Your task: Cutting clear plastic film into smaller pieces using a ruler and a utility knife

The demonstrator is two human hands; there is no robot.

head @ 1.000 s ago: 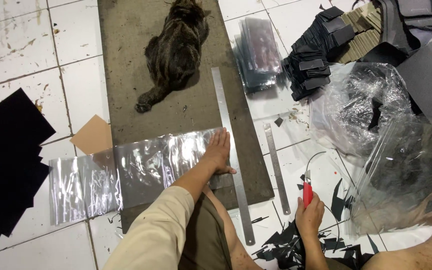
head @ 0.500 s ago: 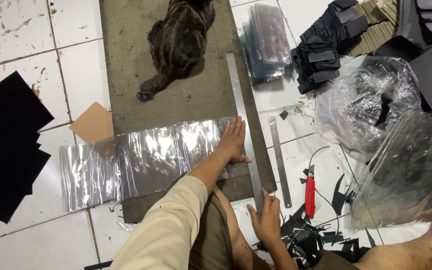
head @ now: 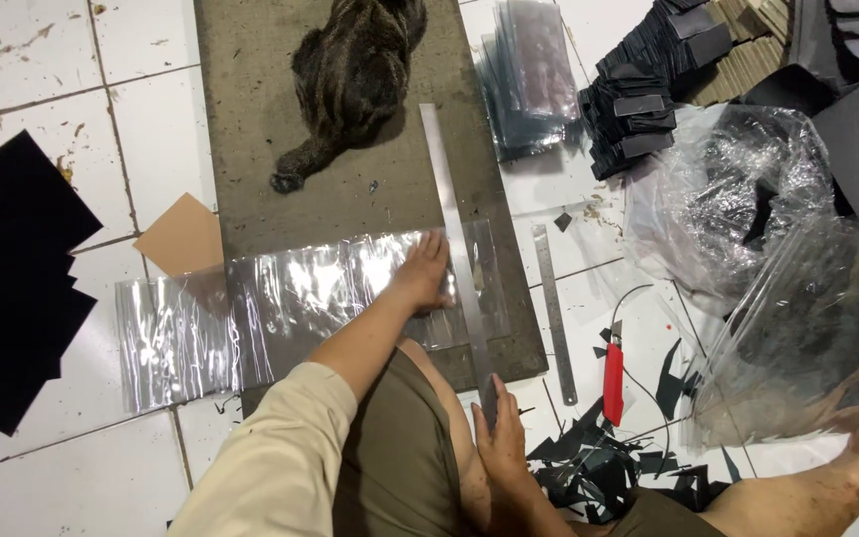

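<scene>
My left hand [head: 426,275] lies flat, fingers spread, on a clear plastic sheet [head: 251,313] stretched across the near end of a grey mat [head: 251,109]. A long metal ruler [head: 446,204] crosses the sheet's right part, just right of that hand. My right hand [head: 501,438] grips the ruler's near end, past the mat's edge by my knee. A red-handled cutter [head: 613,383] lies on the tiles to the right of the right hand, and nothing holds it.
A dark striped cat [head: 355,75] lies on the mat's far end. A short steel ruler [head: 554,310], black scraps [head: 599,467], crumpled plastic bags [head: 748,199], stacked clear sleeves [head: 529,80] and black pieces [head: 638,109] fill the right. Black sheets [head: 7,288] and brown card [head: 181,234] lie left.
My right hand put the red cutter down on the tiles and took the long ruler's near end. The ruler has shifted left onto the plastic sheet. My left hand stays on the sheet.
</scene>
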